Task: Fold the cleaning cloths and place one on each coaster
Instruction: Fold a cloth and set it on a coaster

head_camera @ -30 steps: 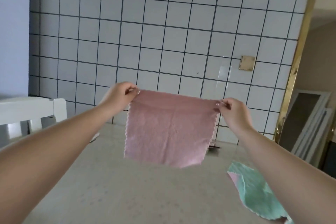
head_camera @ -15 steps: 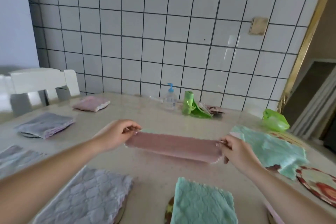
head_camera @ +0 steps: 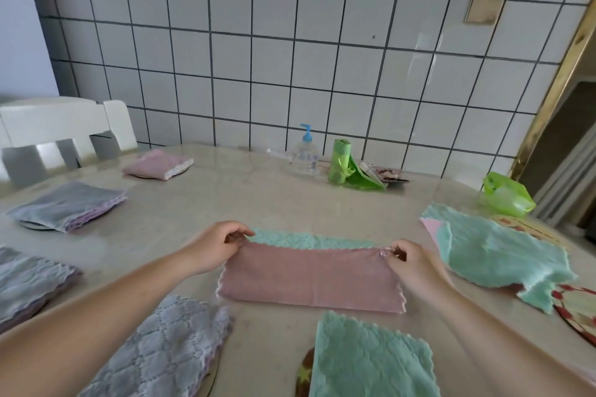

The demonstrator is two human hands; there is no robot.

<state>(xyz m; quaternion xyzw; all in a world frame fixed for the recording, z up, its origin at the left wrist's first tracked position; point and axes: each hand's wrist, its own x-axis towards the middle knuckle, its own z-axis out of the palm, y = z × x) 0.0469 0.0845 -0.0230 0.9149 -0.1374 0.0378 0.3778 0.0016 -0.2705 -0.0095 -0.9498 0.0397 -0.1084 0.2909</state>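
A pink cloth with a green underside (head_camera: 309, 277) lies folded on the table (head_camera: 258, 203) in front of me. My left hand (head_camera: 216, 245) pinches its far left corner and my right hand (head_camera: 406, 261) pinches its far right corner. A strip of green shows beyond the pink fold. A folded green cloth (head_camera: 367, 361) covers a coaster (head_camera: 303, 377) near me. A folded grey cloth (head_camera: 161, 351) lies at the near left. An unfolded green cloth (head_camera: 493, 255) lies at the right, partly over a patterned coaster (head_camera: 577, 309).
Folded cloths rest at the left: a pink one (head_camera: 154, 164), a grey one (head_camera: 67, 203) and another grey one (head_camera: 29, 284). A pump bottle (head_camera: 304, 155), a green bag roll (head_camera: 342, 164) and a green bag (head_camera: 506, 193) stand by the tiled wall. A white chair (head_camera: 61, 135) stands at the left.
The pink cloth, held up in the air a second ago, has come down onto the table and folded over, with both hands still pinching its corners.
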